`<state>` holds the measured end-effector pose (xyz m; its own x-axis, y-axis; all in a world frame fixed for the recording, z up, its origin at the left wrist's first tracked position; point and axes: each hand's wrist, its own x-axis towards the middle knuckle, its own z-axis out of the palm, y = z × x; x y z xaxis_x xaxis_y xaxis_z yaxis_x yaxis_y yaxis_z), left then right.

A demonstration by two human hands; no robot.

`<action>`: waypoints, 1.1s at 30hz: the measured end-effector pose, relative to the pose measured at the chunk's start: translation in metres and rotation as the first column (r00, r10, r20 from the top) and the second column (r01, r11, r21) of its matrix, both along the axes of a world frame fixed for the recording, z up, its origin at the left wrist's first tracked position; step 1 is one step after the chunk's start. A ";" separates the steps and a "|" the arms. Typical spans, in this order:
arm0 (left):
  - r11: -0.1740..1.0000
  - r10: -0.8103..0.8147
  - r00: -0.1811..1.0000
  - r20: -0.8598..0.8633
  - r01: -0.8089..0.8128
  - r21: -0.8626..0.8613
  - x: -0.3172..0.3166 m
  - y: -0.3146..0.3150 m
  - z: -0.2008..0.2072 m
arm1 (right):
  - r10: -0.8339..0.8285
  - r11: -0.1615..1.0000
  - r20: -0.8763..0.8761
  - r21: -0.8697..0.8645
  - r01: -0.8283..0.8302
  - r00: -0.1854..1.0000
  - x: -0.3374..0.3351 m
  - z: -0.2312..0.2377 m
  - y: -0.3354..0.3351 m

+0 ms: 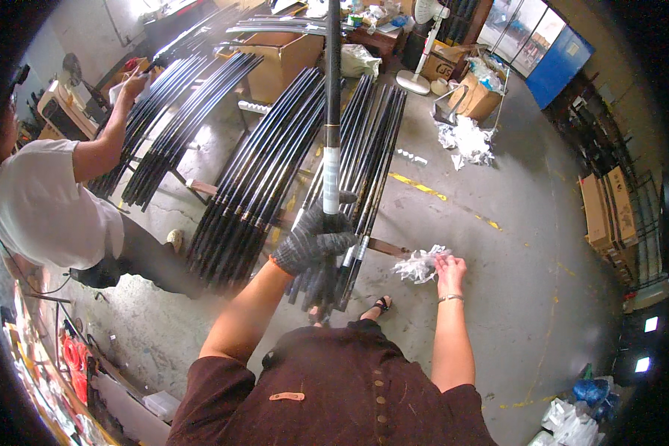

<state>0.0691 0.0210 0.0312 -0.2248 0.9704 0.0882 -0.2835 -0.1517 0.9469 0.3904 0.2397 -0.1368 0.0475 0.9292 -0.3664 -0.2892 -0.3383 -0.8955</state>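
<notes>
In a dark grey knitted glove, my left hand (314, 244) is wrapped round a long black rod (333, 89), which stands nearly upright in front of me. A whitish band (331, 178) circles the rod just above my fist. My bare right hand (451, 276), with a bracelet at the wrist, is out to the right, apart from the rod. Its fingers pinch a crumpled bunch of thin white strips (420, 266). Directly beyond the rod, several similar black rods (381, 167) lie side by side on a rack; another row of rods (256, 178) lies to their left.
At the left a co-worker in a white shirt (48, 201) reaches over further rods (189, 119). White scraps (466, 141) lie on the floor near a cardboard box (477, 97) and a white stand fan (415, 80). Flat cartons (608, 208) lean at the right.
</notes>
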 end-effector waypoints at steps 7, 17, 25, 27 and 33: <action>0.990 0.104 0.993 0.047 -0.099 -0.097 -0.001 -0.007 0.012 | -0.169 0.981 -0.195 -0.124 0.147 0.966 0.026 0.032 -0.002; 0.998 0.067 0.997 0.022 -0.067 -0.004 0.028 0.007 0.002 | 0.555 0.753 0.259 0.247 -0.610 0.790 -0.082 0.160 -0.068; 0.986 0.124 0.991 -0.052 -0.117 0.117 0.037 0.014 0.001 | 0.312 0.405 0.747 0.454 -0.794 0.587 -0.147 0.232 -0.129; 0.985 0.106 0.994 -0.035 -0.100 0.139 0.037 0.017 0.000 | 0.268 0.440 0.776 0.429 -0.789 0.571 -0.154 0.233 -0.131; 0.976 0.124 0.992 -0.001 -0.122 0.182 0.046 0.025 0.002 | 0.158 0.411 0.775 0.511 -0.755 0.611 -0.156 0.227 -0.123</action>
<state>0.1154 0.0460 0.0333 -0.3395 0.9029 0.2637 -0.2409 -0.3545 0.9035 0.2341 0.1167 0.0907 -0.5850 0.7184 0.3764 0.2916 0.6193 -0.7290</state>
